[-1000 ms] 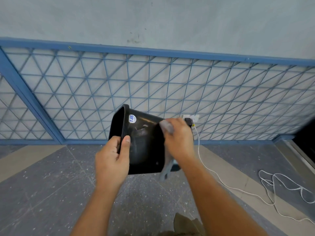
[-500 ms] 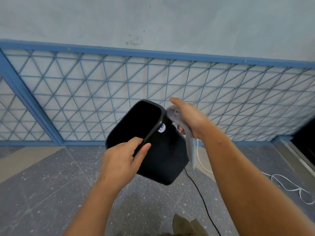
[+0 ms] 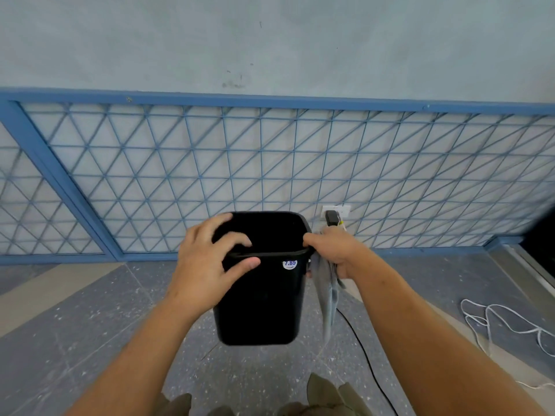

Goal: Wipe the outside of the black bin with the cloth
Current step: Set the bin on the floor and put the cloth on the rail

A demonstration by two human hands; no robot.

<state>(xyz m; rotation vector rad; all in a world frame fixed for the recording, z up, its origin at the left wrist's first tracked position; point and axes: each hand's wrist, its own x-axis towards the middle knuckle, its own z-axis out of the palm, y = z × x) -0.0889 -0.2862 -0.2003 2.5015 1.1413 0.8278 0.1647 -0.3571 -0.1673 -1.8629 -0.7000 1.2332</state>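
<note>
A black bin [image 3: 258, 307], a blue grille [image 3: 270, 163], a dark grey floor [image 3: 75, 340] with white specks.
The black bin carries a round white sticker [image 3: 289, 264] with blue digits; just right of it hangs a grey cloth [image 3: 327, 298]. Behind it, the grille draws triangles over a pale blue-grey wall [image 3: 270, 40].

I can't read the small print under the number on the sticker [image 3: 290, 264]. The left hand [image 3: 207, 265] covers the near left rim corner of the black bin [image 3: 261, 298], and the bin's far wall is hidden. On the right hand [image 3: 336, 250], the fingers are lost behind the cloth [image 3: 327, 298]. The white cable [image 3: 495, 322] runs off the right edge.
</note>
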